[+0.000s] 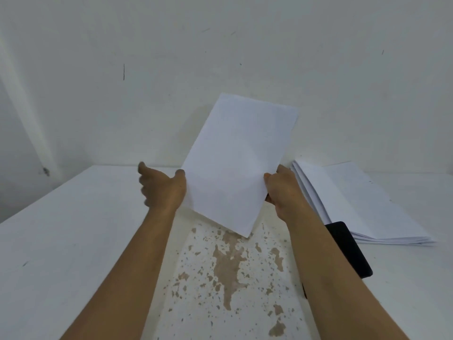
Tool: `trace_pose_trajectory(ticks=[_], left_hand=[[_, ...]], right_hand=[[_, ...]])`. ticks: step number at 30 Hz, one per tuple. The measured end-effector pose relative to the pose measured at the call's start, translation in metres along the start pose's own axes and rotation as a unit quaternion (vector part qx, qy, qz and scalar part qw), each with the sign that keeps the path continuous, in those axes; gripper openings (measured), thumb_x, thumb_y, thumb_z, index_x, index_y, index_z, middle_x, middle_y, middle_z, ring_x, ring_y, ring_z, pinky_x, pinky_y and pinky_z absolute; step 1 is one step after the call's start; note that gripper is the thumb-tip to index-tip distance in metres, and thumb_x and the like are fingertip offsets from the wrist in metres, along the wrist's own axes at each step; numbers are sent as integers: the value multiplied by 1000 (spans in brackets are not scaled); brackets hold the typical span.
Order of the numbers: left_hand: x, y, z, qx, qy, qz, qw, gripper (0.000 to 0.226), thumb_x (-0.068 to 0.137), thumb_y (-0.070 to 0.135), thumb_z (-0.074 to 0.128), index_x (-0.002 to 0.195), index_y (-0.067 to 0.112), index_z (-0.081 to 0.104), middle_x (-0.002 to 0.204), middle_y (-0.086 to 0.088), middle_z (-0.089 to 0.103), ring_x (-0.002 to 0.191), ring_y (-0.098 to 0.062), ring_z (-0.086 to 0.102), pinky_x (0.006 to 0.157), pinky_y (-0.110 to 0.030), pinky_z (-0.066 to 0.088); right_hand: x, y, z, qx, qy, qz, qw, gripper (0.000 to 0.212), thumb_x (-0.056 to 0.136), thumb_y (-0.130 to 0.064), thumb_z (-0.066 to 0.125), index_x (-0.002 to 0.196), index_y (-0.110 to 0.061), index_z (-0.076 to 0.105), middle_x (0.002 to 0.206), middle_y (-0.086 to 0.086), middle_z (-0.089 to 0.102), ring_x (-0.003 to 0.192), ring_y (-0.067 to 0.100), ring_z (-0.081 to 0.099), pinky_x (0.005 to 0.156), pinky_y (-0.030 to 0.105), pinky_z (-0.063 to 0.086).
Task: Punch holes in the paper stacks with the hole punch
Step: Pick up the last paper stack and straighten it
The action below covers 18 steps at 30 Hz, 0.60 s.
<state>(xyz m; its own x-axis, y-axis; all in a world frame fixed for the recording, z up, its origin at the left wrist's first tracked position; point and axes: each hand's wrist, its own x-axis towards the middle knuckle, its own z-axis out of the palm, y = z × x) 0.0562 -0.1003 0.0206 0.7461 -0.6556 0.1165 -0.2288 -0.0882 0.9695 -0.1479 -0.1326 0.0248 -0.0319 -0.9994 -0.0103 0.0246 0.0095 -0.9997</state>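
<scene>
Right hand (282, 192) pinching the lifted paper stack (235, 165) at its three o'clock edge, left hand (161, 187) spread open at nine: best squared before feeding the black hole punch (348, 249) at four o'clock.

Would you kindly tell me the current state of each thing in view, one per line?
Held paper: lifted off the table, tilted, gripped at its right edge.
Right hand: pinches the held paper.
Left hand: open, blurred, beside the paper's left edge; contact unclear.
Paper pile: lying on the table, sheets fanned unevenly.
Black object: lying on the table, partly hidden by the right forearm.
Table: white, paint chipped in the middle.
</scene>
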Motion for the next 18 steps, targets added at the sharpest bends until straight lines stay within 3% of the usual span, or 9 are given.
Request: trace_pose_trajectory(ticks=[2,4,6,10,13,14,18], left_hand=[[11,1,-10,18,15,19,1000,88,85,31,65,150,15,9,153,-12,25,135,-33,33,110,-51,30],[20,2,-19,-14,-11,26,1000,86,84,35,66,150,18,13,153,-8,26,135,-28,36,107,-39,31],[24,4,-27,-41,-37,29,998,82,84,37,65,149,20,18,153,-4,28,133,-24,38,96,-31,31],[28,5,-40,-37,-104,26,994,65,85,38,63,142,20,39,140,2,46,124,-22,48,93,-32,37],[23,6,-44,-37,-180,66,981,14,89,26,62,102,26,67,109,3,69,95,-16,65,75,-28,50],[20,8,-43,-44,-192,85,977,11,91,21,61,95,28,67,103,4,70,91,-15,67,72,-27,50],[9,16,-32,-76,-168,171,968,18,96,11,54,99,27,62,98,5,69,88,-13,65,83,-28,49]], right_hand=[[-1,-2,-2,-28,-30,-23,999,28,96,1,38,111,-7,61,119,22,63,109,43,59,92,57,50],[-2,-4,-3,-49,-69,-44,995,30,99,-4,39,108,-24,61,106,2,69,97,25,67,82,41,58],[-3,-6,-4,-66,-116,-56,989,29,101,-7,41,109,-27,60,103,-5,69,93,17,68,79,34,58],[-5,-8,-2,-89,-162,-69,980,28,102,-10,41,111,-29,61,111,-3,70,99,19,68,85,38,57],[-6,-9,1,-101,-147,-87,980,31,102,-9,40,111,-30,60,110,-6,69,100,20,68,88,40,57],[-6,-9,2,-104,-135,-97,981,32,101,-8,39,114,-30,60,110,-7,69,101,20,67,89,40,56],[-8,-10,10,-92,-69,-147,982,37,101,-4,37,128,-21,57,120,-5,65,110,20,61,101,44,48]])
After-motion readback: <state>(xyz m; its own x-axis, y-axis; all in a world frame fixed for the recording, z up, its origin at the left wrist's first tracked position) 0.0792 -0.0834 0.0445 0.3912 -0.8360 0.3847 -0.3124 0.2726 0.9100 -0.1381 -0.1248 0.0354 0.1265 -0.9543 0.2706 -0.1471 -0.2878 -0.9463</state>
